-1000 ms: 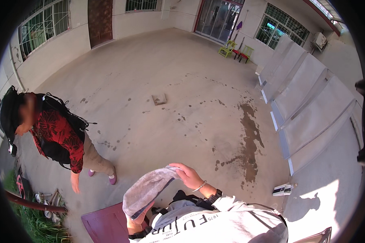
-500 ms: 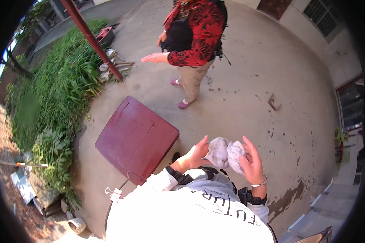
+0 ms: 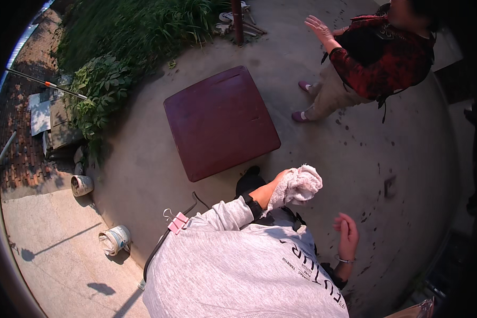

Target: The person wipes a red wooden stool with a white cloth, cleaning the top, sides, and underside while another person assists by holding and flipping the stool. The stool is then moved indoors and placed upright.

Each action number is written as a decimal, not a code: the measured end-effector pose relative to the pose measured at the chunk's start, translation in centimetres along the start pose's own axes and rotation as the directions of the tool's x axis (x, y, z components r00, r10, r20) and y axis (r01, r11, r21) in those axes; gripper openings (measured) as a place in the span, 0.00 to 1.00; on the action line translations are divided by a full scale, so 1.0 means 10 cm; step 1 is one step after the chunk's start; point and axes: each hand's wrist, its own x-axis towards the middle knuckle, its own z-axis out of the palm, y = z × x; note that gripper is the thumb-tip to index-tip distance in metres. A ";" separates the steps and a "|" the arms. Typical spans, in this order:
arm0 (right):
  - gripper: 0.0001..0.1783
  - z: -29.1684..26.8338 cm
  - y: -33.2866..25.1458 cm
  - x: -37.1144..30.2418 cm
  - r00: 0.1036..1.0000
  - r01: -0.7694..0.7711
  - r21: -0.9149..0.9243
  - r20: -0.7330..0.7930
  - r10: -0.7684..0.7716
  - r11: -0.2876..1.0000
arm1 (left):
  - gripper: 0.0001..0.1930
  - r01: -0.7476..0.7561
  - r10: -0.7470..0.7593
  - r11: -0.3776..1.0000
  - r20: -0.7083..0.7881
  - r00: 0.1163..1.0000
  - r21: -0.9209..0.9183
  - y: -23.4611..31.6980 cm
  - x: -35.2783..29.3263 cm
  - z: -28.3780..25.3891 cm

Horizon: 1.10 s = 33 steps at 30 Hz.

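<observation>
A bunched, pale greyish-pink cloth (image 3: 301, 185) covers most of my left hand (image 3: 271, 192), whose fingers are wrapped in it. Both are held out in front of me, just off the near right corner of a square dark red table (image 3: 222, 124). Lower and to the right, my right hand (image 3: 347, 236) hangs apart from the cloth with nothing in it. Its fingers are loosely bent, the thumb standing away from them, and a bracelet circles the wrist.
Across the table's right side stands a person (image 3: 376, 66) in a red and black top, one hand raised. Green plants (image 3: 98, 93) border the concrete at left, near a red post (image 3: 237, 21). Two buckets, one whitish (image 3: 114, 239) and one smaller (image 3: 82, 185), stand at lower left.
The cloth has gone from between both hands into my left hand alone, and my right hand has let go and dropped lower. The view has swung left; the other person's hand is raised higher.
</observation>
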 end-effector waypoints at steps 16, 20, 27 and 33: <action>0.13 0.04 -0.13 0.03 1.000 -0.027 0.006 0.012 0.027 1.000 | 0.15 0.062 -0.057 0.974 0.033 0.998 -0.218 0.33 0.05 0.06; 0.13 0.05 -0.17 0.18 0.999 -0.021 0.050 -0.025 0.023 0.999 | 0.20 0.079 0.075 0.775 0.215 0.974 -0.626 0.65 0.07 0.07; 0.14 0.28 -0.38 0.45 0.993 -0.109 0.247 -0.018 0.118 0.963 | 0.21 0.285 -0.287 0.850 0.064 0.956 -0.444 0.82 0.39 0.03; 0.24 0.24 -0.26 0.96 0.998 -0.058 0.513 0.029 0.050 0.856 | 0.25 0.354 -0.362 0.932 0.140 0.922 0.077 0.59 1.10 0.16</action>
